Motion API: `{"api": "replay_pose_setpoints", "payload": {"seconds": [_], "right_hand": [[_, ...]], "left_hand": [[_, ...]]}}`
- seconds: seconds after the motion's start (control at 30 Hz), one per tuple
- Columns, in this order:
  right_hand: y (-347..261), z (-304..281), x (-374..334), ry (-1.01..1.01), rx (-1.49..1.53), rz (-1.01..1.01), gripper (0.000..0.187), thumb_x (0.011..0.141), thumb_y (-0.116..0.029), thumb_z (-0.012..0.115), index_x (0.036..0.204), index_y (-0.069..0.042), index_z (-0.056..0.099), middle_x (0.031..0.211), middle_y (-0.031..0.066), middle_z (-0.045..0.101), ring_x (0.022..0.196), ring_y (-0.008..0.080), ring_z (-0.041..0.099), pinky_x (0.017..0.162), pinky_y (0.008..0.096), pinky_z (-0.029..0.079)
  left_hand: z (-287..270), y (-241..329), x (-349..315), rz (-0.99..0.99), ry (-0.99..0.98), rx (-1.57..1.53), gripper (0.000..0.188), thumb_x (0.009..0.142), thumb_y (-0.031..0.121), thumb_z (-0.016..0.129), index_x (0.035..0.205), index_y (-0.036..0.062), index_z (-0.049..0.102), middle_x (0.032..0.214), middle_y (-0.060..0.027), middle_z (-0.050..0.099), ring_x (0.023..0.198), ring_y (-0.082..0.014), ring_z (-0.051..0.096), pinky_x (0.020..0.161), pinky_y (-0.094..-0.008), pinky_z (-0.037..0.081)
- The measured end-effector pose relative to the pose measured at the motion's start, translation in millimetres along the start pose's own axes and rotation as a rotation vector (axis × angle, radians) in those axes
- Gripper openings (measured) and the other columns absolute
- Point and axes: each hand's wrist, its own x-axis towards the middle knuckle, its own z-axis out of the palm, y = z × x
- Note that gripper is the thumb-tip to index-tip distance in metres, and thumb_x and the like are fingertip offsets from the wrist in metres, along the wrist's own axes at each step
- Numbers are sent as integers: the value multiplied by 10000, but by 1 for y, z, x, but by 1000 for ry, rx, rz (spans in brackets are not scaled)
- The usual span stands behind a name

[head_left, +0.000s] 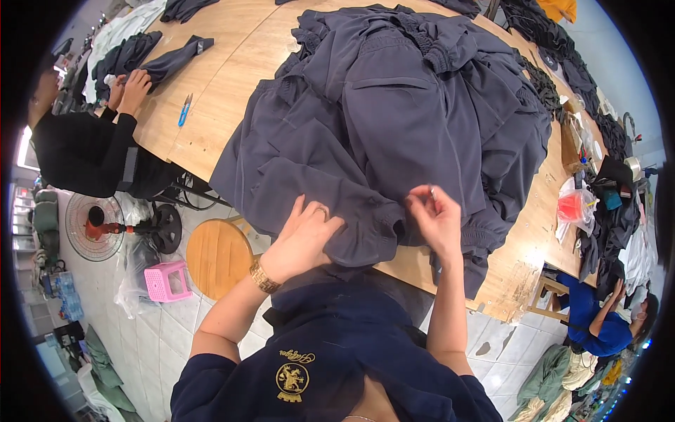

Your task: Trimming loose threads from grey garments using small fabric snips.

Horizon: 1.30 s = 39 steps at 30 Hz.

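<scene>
My left hand (306, 235) lies spread on the grey pants (397, 126), heaped over the table's (228, 70) near edge. My right hand (437, 219) is curled by a cuff (390, 216) (I can't tell if it pinches).

There are two co-workers (84, 151) (601, 323), one fan (95, 224), one pink stool (167, 281), one round wooden seat (218, 259), one pair of blue snips (185, 112), one watch (264, 278) and seemingly at least three grey garments (394, 112), too overlapped to count.

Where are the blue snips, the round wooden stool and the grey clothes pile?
Blue snips (185, 114): head view, on the handle.
Round wooden stool (219, 260): head view, on the seat.
Grey clothes pile (399, 128): head view, on cloth near its middle.
</scene>
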Motion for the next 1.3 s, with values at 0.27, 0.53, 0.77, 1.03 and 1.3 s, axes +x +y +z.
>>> {"api": "replay_pose_setpoints", "payload": {"seconds": [0.27, 0.53, 0.77, 1.03, 1.3], "right_hand": [[-12, 24, -16, -81, -273, -81, 229, 760, -142, 728, 942, -34, 640, 768, 142, 647, 670, 236, 649, 638, 299, 492], [-41, 18, -17, -23, 114, -129, 283, 783, -100, 703, 668, -37, 452, 582, -56, 340, 533, 26, 290, 473, 207, 222], [-66, 25, -1, 83, 56, -686, 314, 781, -92, 704, 672, -54, 412, 601, -37, 313, 530, 51, 281, 484, 218, 207], [-44, 22, 6, 132, -176, -915, 416, 726, -177, 810, 1064, -69, 594, 669, 26, 590, 449, 106, 332, 422, 234, 310], [-44, 50, -12, 240, -112, -366, 224, 710, 70, 573, 747, -68, 400, 611, -41, 306, 521, 32, 276, 470, 207, 210]], "left_hand": [[-15, 29, -18, 22, 111, -532, 317, 720, 359, 752, 855, 86, 664, 676, -50, 590, 751, -229, 597, 652, -345, 473], [27, 61, -21, -308, -104, -705, 563, 859, 444, 605, 1005, -93, 519, 862, -224, 643, 798, -339, 639, 696, -369, 512], [-7, 22, 10, -281, 719, -676, 611, 725, 332, 765, 1063, -88, 477, 829, -214, 608, 805, -343, 617, 746, -377, 490], [-57, -11, 24, -30, 745, -299, 461, 662, 194, 735, 1009, -22, 522, 772, -202, 586, 786, -342, 599, 714, -398, 481], [-28, 7, -18, -75, 575, -334, 332, 773, 245, 696, 962, 59, 495, 734, -86, 528, 701, -276, 584, 613, -349, 474]]}}
